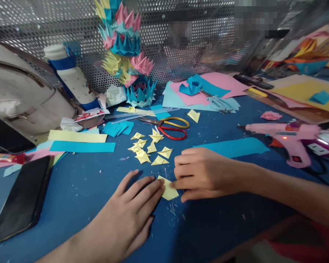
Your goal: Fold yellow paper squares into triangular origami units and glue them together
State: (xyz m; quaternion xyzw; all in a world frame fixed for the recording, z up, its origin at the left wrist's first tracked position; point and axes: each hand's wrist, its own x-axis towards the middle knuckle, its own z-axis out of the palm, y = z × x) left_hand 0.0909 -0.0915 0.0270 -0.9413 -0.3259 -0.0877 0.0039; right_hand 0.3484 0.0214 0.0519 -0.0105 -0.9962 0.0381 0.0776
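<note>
A small yellow paper piece (pixel 169 190) lies on the blue table between my hands. My left hand (pixel 131 208) rests palm down with its fingers spread, the fingertips on the paper's left edge. My right hand (pixel 208 175) has its fingers curled, one fingertip touching the paper's right side; nothing shows gripped in it. Just beyond lie several folded yellow paper pieces (pixel 142 157). Scissors (pixel 160 123) with one yellow and one red handle lie behind them. A blue paper strip (pixel 235 147) is beyond my right hand.
A pink glue gun (pixel 293 137) lies on the right, its light glowing. Phones (pixel 22 197), paper strips (pixel 82 147) and a white bag (pixel 19 87) are on the left. A tall folded-paper stack (pixel 141 91) and a bottle (pixel 75 80) stand at the back.
</note>
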